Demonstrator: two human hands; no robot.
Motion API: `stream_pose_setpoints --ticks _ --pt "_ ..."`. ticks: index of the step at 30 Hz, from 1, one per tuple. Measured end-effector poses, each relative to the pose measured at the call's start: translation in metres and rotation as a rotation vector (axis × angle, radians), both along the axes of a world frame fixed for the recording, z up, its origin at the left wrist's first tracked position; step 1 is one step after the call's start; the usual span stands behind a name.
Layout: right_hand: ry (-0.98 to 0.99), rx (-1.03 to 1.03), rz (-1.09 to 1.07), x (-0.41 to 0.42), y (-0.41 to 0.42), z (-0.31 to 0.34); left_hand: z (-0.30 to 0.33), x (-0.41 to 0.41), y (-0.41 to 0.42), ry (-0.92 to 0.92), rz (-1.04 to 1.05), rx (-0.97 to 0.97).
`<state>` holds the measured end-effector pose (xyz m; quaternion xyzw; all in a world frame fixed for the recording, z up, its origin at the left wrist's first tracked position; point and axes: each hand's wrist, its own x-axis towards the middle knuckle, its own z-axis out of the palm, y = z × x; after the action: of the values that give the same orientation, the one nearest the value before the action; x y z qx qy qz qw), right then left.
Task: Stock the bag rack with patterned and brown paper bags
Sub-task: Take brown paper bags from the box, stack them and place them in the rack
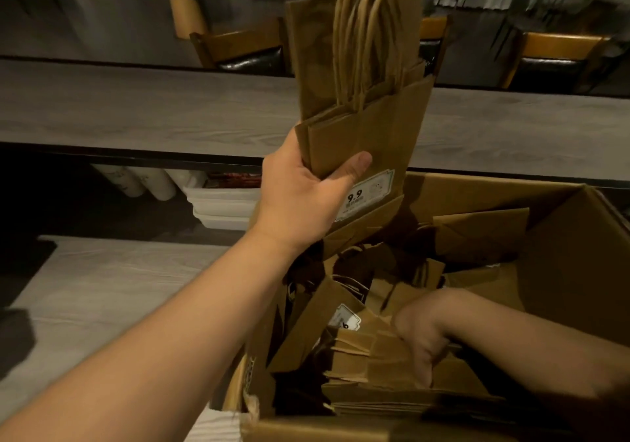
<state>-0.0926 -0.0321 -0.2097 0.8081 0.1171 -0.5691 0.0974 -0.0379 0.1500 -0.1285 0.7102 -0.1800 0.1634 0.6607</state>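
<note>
The left hand (pixel 303 199) pinches a light, floppy bundle of flat brown paper bags (pixel 361 101) at its stiffer folded base, while the right hand (pixel 422 346) grips more brown bags stacked in the open cardboard box (pixel 576 254).

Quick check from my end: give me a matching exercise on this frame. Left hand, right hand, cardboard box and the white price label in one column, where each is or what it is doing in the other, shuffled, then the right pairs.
Things
1. left hand
2. right hand
3. cardboard box
4. white price label

States
A. stuck on the front of the raised bags, partly covered by a thumb
B. open at the top, with loose brown bags inside
C. holds a bundle of brown paper bags up above the box
D. reaches down among the stacked bags in the box

Pairs: 1-C, 2-D, 3-B, 4-A
</note>
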Motion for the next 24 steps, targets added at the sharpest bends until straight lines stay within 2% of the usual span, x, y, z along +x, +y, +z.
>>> stream_pose_setpoints --ticks 4,7,12,17,21,23,24 --pt "-0.035 0.041 -0.014 0.006 -0.006 -0.001 0.002 0.000 0.001 0.061 -0.056 0.194" --pt "-0.147 0.162 -0.166 0.023 -0.030 0.035 0.004 0.001 0.003 0.149 -0.075 0.269" --pt "-0.219 0.676 -0.554 0.024 -0.069 0.090 0.013 0.001 -0.001 0.213 -0.073 0.284" --pt "-0.422 1.012 -0.633 0.022 -0.083 0.108 0.016 0.005 0.000 0.139 0.004 0.401" --pt "-0.495 1.240 -0.744 0.011 -0.080 0.119 0.008 0.013 0.002 0.199 -0.071 0.320" --pt "-0.512 1.295 -0.874 0.012 -0.079 0.117 0.005 0.017 0.001 0.302 -0.035 0.323" --pt "-0.534 1.287 -0.915 0.014 -0.077 0.114 0.005 0.016 0.000 0.368 -0.048 0.267"
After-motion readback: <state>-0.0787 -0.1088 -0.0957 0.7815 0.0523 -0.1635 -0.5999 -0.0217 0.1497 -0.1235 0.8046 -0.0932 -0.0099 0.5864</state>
